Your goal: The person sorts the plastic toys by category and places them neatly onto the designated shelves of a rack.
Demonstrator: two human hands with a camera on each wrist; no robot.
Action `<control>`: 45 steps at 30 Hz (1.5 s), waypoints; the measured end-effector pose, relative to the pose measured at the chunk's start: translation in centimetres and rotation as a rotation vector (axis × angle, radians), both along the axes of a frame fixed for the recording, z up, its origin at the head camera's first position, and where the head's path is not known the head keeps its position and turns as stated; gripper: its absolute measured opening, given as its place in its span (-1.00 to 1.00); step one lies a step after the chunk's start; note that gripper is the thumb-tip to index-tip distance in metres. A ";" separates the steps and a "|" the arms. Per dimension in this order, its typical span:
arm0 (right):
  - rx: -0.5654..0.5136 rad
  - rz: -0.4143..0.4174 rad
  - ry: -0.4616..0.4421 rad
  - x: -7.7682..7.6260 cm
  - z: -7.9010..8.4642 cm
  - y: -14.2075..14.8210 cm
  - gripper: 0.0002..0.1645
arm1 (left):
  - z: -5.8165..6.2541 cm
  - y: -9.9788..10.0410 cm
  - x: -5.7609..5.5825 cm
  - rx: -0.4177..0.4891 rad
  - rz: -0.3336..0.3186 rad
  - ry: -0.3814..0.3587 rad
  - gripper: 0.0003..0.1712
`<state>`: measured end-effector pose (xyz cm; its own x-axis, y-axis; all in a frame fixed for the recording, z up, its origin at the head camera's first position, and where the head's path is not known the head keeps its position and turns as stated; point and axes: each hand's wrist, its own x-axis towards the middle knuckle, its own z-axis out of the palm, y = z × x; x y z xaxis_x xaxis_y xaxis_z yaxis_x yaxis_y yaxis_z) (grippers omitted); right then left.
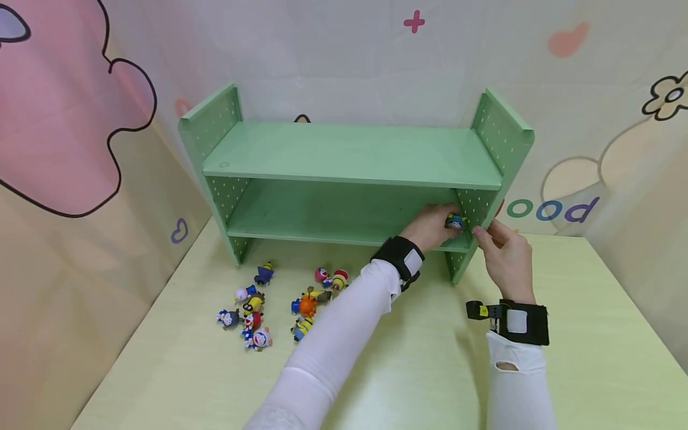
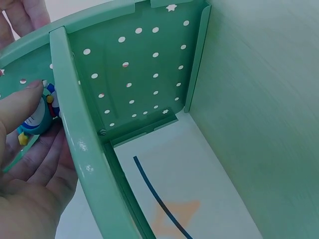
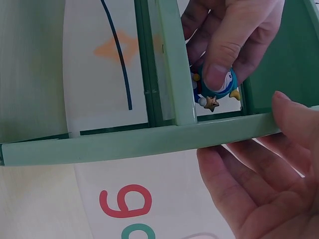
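Note:
At the right end of the lower board of a green two-tier shelf (image 1: 344,206), my left hand (image 1: 427,228) holds a small toy figurine (image 1: 455,222) between thumb and fingers. The figurine has a teal hood, a blue-and-white face and yellow bits; in the right wrist view a gold star (image 3: 212,103) shows on it. It sits right at the front edge of the board, close to the perforated side panel (image 2: 134,69). My right hand (image 1: 507,263) grips the front edge of that panel from outside, thumb on one side and fingers on the other.
Several small toy figurines lie on the pale table in two loose groups, one left (image 1: 252,321) and one nearer the middle (image 1: 307,306), before the shelf. The shelf's top board (image 1: 349,152) overhangs the lower one. A printed cloth (image 1: 344,60) hangs behind.

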<state>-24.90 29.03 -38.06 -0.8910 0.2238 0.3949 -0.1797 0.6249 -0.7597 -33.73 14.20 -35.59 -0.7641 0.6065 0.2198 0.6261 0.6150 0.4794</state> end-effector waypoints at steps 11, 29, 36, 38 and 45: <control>-0.003 0.001 -0.004 0.1 0.0 0.0 -0.44 | -0.3 -0.2 -0.2 0.007 -0.025 -0.078 -0.37; -0.001 -0.005 -0.015 -0.1 0.1 0.0 -0.46 | 1.0 -5.5 1.0 0.052 -0.124 -0.057 -0.34; -0.028 0.016 -0.045 0.0 0.1 -0.1 -0.44 | 1.0 -10.3 2.1 0.117 -0.169 -0.076 -0.46; -0.031 0.019 -0.052 0.0 0.1 -0.1 -0.44 | 1.0 -11.7 2.2 0.123 -0.178 -0.097 -0.49; -0.023 0.011 -0.060 0.0 0.2 0.0 -0.42 | 0.6 -15.7 3.0 0.140 -0.140 -0.144 -0.55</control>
<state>-24.95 29.06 -37.90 -0.9154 0.2227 0.3353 -0.1396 0.6056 -0.7834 -30.78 -1.46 -34.94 -0.7042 0.6801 0.2040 0.6198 0.4485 0.6440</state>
